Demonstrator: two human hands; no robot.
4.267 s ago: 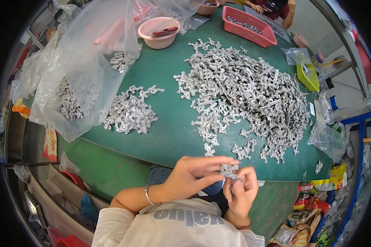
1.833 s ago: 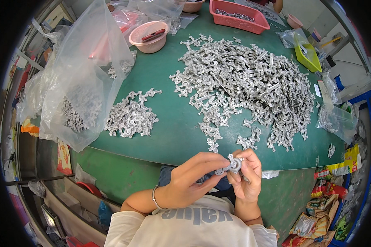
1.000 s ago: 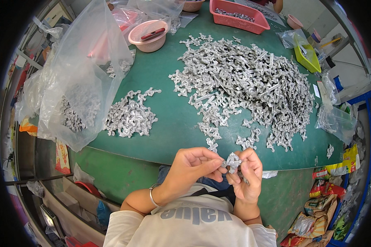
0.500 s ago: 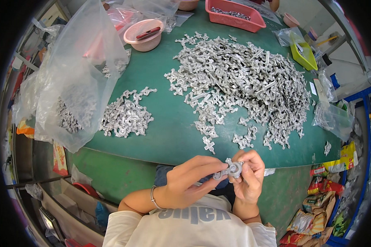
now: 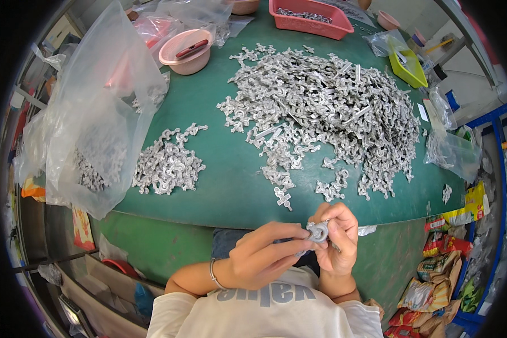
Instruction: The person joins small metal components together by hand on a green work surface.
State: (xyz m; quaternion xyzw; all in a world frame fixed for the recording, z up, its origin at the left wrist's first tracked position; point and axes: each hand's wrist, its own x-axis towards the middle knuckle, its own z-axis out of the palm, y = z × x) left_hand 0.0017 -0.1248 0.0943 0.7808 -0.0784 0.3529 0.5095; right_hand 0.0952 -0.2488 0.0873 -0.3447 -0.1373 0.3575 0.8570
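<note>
A small silver-grey metal casting (image 5: pixel 318 231) with a rounded shape is pinched between my two hands, just off the table's near edge. My left hand (image 5: pixel 270 248), with a bracelet at its wrist, grips the casting from the left with bent fingers. From the other side, the thumb and fingers of my right hand (image 5: pixel 337 239) close on it. Fingers hide part of the casting. Beyond my hands lies a large heap of similar grey castings (image 5: pixel 327 107); one cross-shaped casting (image 5: pixel 283 197) lies apart at its near edge. A smaller pile of castings (image 5: pixel 169 163) is on the left.
A clear plastic bag (image 5: pixel 96 112) holding castings stands at the green table's left. Farther back are a pink bowl (image 5: pixel 187 66) with a red-handled tool (image 5: pixel 192 48) and a red tray (image 5: pixel 310 25) of metal parts. A yellow-green basket (image 5: pixel 408 69) is at the right edge.
The casting between my hands has turned, showing a different side, and my fingers have shifted around it. The whole view has moved slightly; the piles look unchanged.
</note>
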